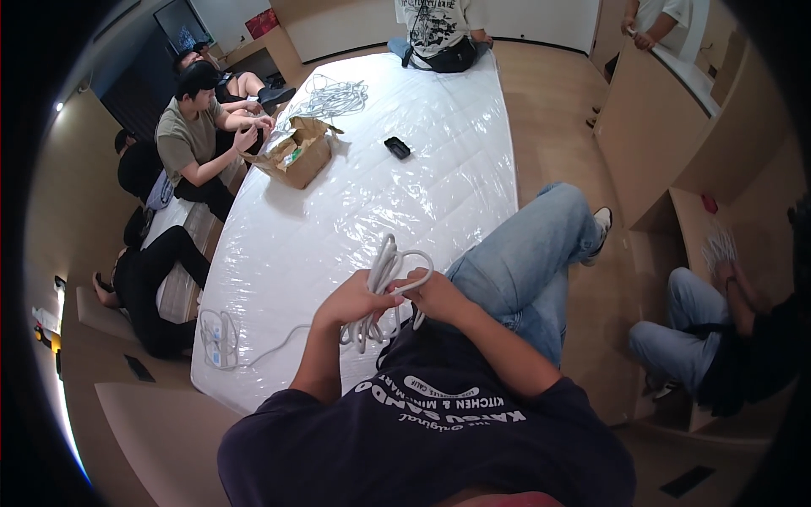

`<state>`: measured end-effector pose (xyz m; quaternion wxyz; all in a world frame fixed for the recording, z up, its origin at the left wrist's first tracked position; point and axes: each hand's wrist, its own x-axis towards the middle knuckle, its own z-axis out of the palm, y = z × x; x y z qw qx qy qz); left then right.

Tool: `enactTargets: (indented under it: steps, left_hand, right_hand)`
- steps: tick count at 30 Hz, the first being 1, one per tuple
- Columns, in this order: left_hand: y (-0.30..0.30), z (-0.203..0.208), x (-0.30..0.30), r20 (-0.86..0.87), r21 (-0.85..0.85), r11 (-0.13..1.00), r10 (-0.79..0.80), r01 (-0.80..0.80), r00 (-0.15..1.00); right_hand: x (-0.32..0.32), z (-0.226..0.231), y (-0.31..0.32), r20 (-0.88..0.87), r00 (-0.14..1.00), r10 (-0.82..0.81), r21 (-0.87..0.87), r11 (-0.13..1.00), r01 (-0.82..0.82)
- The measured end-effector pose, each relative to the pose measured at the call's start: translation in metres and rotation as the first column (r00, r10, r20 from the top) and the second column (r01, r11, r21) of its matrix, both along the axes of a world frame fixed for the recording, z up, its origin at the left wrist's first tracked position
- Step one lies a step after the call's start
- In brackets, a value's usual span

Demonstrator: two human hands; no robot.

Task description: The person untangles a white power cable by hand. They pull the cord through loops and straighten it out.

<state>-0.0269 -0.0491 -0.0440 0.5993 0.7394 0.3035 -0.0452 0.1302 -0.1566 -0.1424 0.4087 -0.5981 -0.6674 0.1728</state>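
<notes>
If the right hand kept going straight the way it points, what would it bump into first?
The right hand points toward the left hand, both closed on the looped white cable. It would probably meet that cable bundle first, then the left hand, though depth is hard to judge.

Taking the plastic-wrapped mattress (397, 177) as reference: its middle is lying open, with broad bare room between the near edge and the small black object (397, 147) toward the far end. A torn cardboard box (297, 152) is blocking the far-left side, and a loose cable pile (334, 99) is lying beyond it. A white power strip (217, 338) is occupying the near-left corner. The person's raised knee (541, 245) is crowding the near-right edge.
</notes>
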Motion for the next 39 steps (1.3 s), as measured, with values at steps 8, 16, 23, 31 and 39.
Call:
enactTargets:
  steps: [8,16,23,31,39]
  left_hand:
    - [0.007,-0.031,0.003,0.17,0.133,0.991,0.01,-0.033,0.985]
    - [-0.008,-0.043,0.017,0.069,-0.004,0.997,0.072,-0.072,0.995]
    - [-0.008,-0.035,0.018,0.134,0.094,0.992,-0.1,0.088,0.986]
    - [-0.013,-0.048,0.019,0.012,0.092,0.996,0.005,-0.006,1.0]
    - [-0.011,-0.013,0.003,0.306,-0.104,0.986,-0.096,0.134,0.947]
  right_hand:
    - [0.001,0.024,-0.006,-0.257,0.956,-0.142,-0.245,0.966,0.078]
    - [-0.001,0.002,0.002,-0.317,0.932,-0.177,-0.234,0.967,0.104]
    - [0.001,-0.012,0.007,-0.373,0.913,-0.165,-0.163,0.98,0.11]
    - [-0.004,0.006,0.001,-0.542,0.826,-0.152,-0.133,0.987,0.094]
    - [0.012,-0.003,0.001,-0.54,0.842,-0.001,-0.049,0.998,-0.03]
